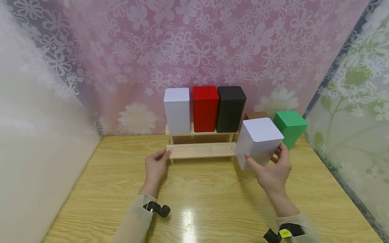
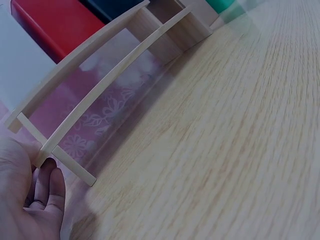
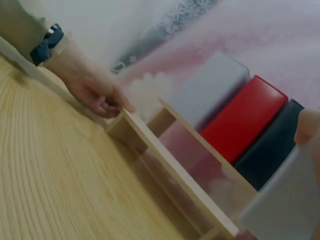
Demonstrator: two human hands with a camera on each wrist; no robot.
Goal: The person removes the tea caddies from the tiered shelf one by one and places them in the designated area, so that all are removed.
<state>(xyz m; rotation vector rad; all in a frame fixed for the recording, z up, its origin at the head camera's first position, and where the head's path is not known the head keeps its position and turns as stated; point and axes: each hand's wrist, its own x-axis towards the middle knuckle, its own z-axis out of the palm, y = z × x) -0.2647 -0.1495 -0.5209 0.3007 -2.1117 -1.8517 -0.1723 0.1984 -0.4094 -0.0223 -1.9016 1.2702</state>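
Observation:
My left hand (image 1: 156, 166) pinches the left end of the lower board of a two-tier wooden rack (image 1: 200, 151), thumb on top and fingers curled beneath. In my right hand (image 1: 275, 172) is a white box (image 1: 255, 145), gripped between thumb and fingers at the rack's right end, slightly tilted. Whether its base touches the table is hard to tell. On the upper tier stand another white box (image 1: 177, 113), a red box (image 1: 205, 109) and a black box (image 1: 230, 109), side by side. The lower board carries nothing.
Behind the held box, at the right, stand a green box (image 1: 290, 126) and a mostly hidden brown box (image 1: 256, 115). The wood-grain table (image 1: 212, 202) meets a pink floral curtain (image 1: 194, 44) at the back. A pale wall (image 1: 39, 135) borders the left side.

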